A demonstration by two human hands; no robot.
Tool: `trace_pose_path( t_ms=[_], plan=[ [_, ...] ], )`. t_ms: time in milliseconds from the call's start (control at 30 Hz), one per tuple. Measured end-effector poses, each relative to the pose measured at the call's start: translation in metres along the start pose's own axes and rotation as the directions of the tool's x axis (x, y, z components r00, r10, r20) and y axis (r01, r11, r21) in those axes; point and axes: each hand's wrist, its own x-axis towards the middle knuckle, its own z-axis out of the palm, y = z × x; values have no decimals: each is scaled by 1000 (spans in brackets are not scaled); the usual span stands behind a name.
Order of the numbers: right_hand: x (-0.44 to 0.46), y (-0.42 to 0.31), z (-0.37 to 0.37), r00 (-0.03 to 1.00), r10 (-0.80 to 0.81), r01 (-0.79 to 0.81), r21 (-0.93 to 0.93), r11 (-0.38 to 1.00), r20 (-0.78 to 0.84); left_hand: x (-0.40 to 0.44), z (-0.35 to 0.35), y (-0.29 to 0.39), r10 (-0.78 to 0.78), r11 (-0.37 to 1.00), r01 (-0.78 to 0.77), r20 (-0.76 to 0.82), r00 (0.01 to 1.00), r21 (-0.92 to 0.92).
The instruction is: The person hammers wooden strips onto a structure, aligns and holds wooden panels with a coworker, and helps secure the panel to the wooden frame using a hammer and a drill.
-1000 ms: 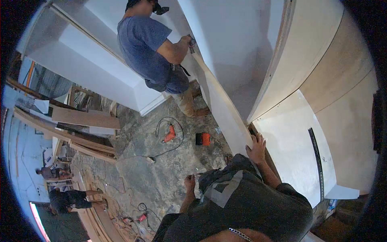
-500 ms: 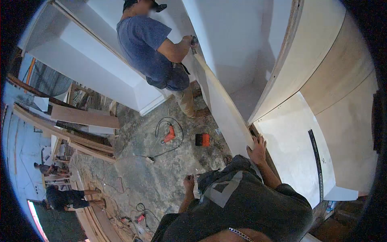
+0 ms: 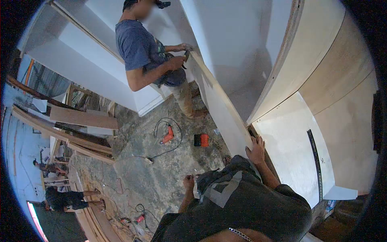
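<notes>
My right hand (image 3: 256, 150) lies with fingers spread on the near end of a long white panel (image 3: 227, 117), where it meets a plywood-faced cabinet (image 3: 282, 141). Lower and to the left, my left hand (image 3: 188, 182) hangs in front of my dark shirt with its fingers curled together. Whatever those fingers hold, if anything, is too small to make out. Farther along the same panel, a co-worker (image 3: 149, 52) stands with both hands at its top edge, around a small hand tool (image 3: 186, 56) whose kind is unclear.
An orange corded drill (image 3: 167, 135) lies on the concrete floor beside a black-and-red box (image 3: 201, 140). Cords trail across the floor. Timber boards (image 3: 84, 117) are stacked at the left. Two more people work at the lower left. A black strip (image 3: 315, 161) lies on the cabinet.
The co-worker has turned, drawn the near elbow back and lowered the tool, and a second hand now shows at the panel edge. My own hands have stayed in place.
</notes>
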Motion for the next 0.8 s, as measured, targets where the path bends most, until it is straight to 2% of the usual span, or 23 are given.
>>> trace_pose_path(
  t_ms=[233, 267, 333, 367, 433, 500, 533, 600, 733, 800],
  plan=[
    [-1, 4, 5, 999, -20, 20, 6, 1000, -44, -11, -7, 33, -10, 983, 6, 24, 1000, 186],
    [-1, 5, 5, 999, -15, 15, 2, 1000, -29, -9, -6, 29, -10, 983, 5, 24, 1000, 184],
    [-1, 6, 6, 1000, -12, 12, -3, 1000, -14, -4, -4, 20, -39, 998, 36, 49, 998, 45],
    [-1, 7, 9, 999, -22, 22, 2, 1000, -31, -7, -9, 32, -39, 998, 37, 48, 998, 44],
    [0, 8, 9, 998, -32, 32, 5, 999, -48, -10, -15, 41, -33, 984, 20, 73, 997, 176],
    [0, 6, 5, 998, 28, -30, 32, 999, 50, -9, -12, 37, -25, 994, 20, 45, 999, 105],
    [0, 6, 7, 998, 28, -29, 31, 999, 51, -9, -11, 37, -18, 999, 18, 16, 1000, 35],
    [0, 8, 12, 999, -17, 17, -6, 1000, -36, -11, -11, 36, 9, 999, -9, 4, 1000, 42],
    [0, 7, 10, 999, -17, 17, -3, 1000, -44, -18, -19, 45, 92, 994, -94, 29, 995, 60],
    [0, 7, 8, 999, -38, 39, 25, 999, -39, -17, -19, 47, 54, 997, -56, 41, 998, 53]
  ],
)
